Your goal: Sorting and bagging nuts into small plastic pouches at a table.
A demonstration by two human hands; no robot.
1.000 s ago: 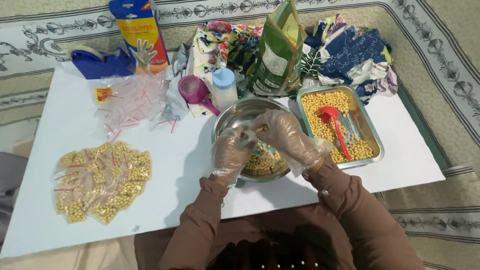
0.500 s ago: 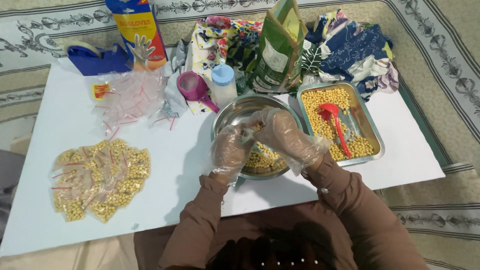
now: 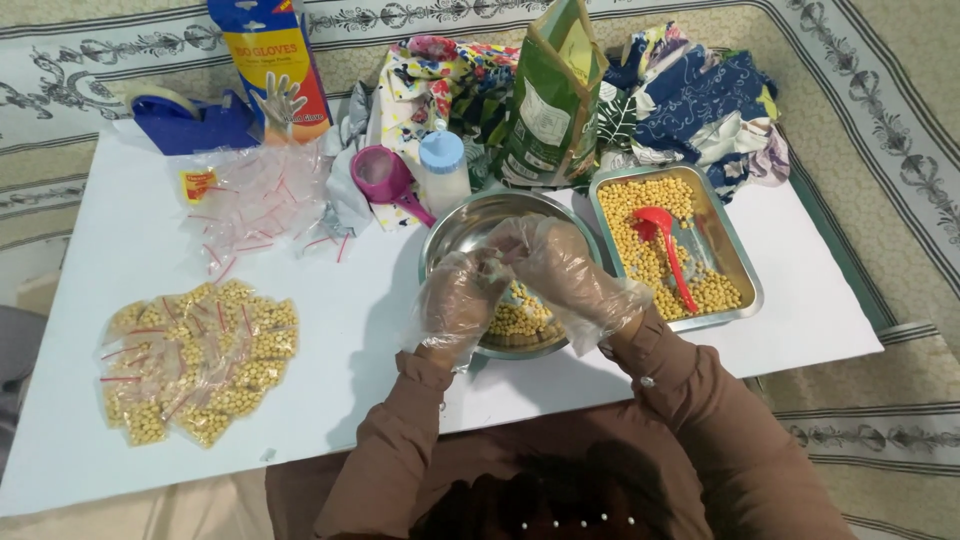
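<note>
Both my hands wear clear plastic gloves and meet over a round steel bowl point(image 3: 455, 235). My left hand point(image 3: 458, 300) and my right hand point(image 3: 572, 280) pinch the top of a small clear bag of yellow grains point(image 3: 520, 315), which hangs between them inside the bowl. My fingertips touch at the bag's mouth, and the gloves hide how it is closed.
A steel tray of yellow grains point(image 3: 745, 270) with a red scoop point(image 3: 665, 245) sits to the right. Filled small bags point(image 3: 195, 360) are piled at the left, empty bags point(image 3: 255, 205) behind them. At the back: glove box point(image 3: 268, 60), tape dispenser point(image 3: 185, 115), pink scoop point(image 3: 385, 180), white bottle point(image 3: 443, 170), green pouch point(image 3: 550, 100), patterned cloths point(image 3: 690, 90).
My hands stay over the bowl, working at the top of the small bag; the fingers have shifted only slightly.
</note>
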